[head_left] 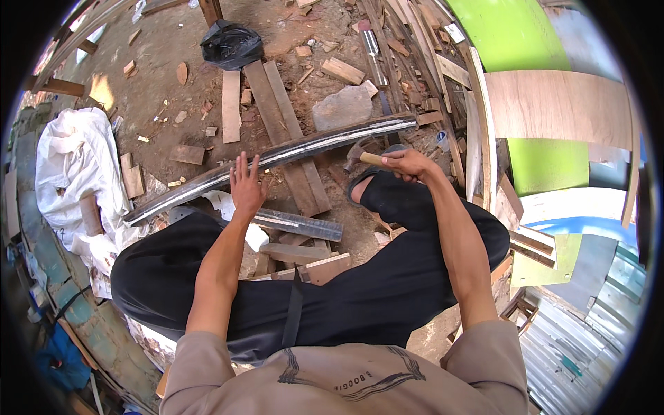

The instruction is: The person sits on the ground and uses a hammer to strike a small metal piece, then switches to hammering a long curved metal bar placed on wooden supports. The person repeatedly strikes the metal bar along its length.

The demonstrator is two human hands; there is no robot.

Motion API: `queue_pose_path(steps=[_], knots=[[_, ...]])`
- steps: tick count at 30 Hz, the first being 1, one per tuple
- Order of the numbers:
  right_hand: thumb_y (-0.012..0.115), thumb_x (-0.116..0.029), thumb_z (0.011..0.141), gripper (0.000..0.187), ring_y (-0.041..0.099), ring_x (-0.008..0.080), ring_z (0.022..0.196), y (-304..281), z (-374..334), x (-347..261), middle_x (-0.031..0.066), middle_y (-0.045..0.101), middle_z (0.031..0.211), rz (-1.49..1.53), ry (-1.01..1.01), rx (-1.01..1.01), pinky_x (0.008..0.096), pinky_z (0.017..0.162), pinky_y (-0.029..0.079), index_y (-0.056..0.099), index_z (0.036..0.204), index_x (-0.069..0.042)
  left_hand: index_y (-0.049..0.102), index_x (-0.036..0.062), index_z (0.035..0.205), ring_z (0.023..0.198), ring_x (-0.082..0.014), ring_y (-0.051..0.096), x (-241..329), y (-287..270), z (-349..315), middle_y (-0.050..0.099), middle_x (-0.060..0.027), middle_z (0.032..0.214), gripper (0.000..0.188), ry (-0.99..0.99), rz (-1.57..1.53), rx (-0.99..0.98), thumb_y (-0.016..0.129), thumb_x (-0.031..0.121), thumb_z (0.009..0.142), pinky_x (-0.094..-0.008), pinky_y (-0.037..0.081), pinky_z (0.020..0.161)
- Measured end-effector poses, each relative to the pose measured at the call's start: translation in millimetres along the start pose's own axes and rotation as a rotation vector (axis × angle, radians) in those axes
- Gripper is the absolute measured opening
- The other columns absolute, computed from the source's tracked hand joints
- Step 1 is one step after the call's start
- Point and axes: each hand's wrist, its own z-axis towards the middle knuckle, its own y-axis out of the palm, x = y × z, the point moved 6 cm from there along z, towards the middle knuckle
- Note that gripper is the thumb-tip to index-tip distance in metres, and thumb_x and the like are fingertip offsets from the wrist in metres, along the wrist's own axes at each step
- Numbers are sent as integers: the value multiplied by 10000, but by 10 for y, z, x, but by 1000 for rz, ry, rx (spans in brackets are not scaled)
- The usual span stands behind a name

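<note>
Across the ground in front of me lies a long dark wooden beam (304, 146) with a whitish stripe along its side. My left hand (247, 190) is at the beam's near side, fingers spread, the fingertips over its edge; whether they press on it I cannot tell. My right hand (409, 164) is closed round the light wooden handle of a hammer (370, 158). The hammer's metal head points left, just nearer than the beam's right part. Beneath the beam run two brown planks (304, 183). A shorter grey bar (297, 224) lies between my legs.
A black plastic bag (232, 45) sits beyond the planks, and a grey stone (342, 107) lies behind the beam. At the left is a white sack (79, 180). Wood offcuts (297, 253) are scattered about. Green panels (546, 166) and corrugated metal sheets (560, 346) stand at the right.
</note>
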Motion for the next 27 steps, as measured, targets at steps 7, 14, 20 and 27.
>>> queue_pose_path(steps=[7, 14, 20, 27], knots=[[683, -434, 889, 430, 336, 14, 380, -300, 406, -40, 28, 555, 659, 237, 53, -259, 180, 306, 228, 629, 1126, -79, 0, 125, 1559, 1466, -449, -82, -476, 302, 42, -81, -287, 1579, 1031, -506, -199, -197, 484, 704, 857, -602, 33, 1144], [699, -398, 888, 341, 315, -19, 371, -855, 545, 98, 22, 552, 658, 327, 273, -360, 136, 298, 237, 599, 1031, -105, -235, 110, 1500, 1400, -390, -338, -561, 520, 152, -361, -219, 1514, 1176, -589, -272, -519, 431, 794, 814, -607, -106, 1111], [701, -377, 886, 312, 302, -4, 380, -764, 372, -5, 22, 545, 657, 345, 270, -136, 138, 306, 239, 606, 1010, -107, -301, 98, 1465, 1349, -427, -397, -539, 512, 167, -400, -259, 1474, 1185, -601, -234, -659, 395, 807, 818, -633, -124, 1089], [654, -341, 918, 276, 308, 30, 394, -415, 141, -162, 30, 536, 649, 382, 232, 109, 183, 324, 222, 605, 951, -72, -331, 85, 1444, 1322, -450, -419, -512, 527, 203, -423, -277, 1449, 1170, -581, -237, -721, 355, 808, 833, -655, -136, 1071]])
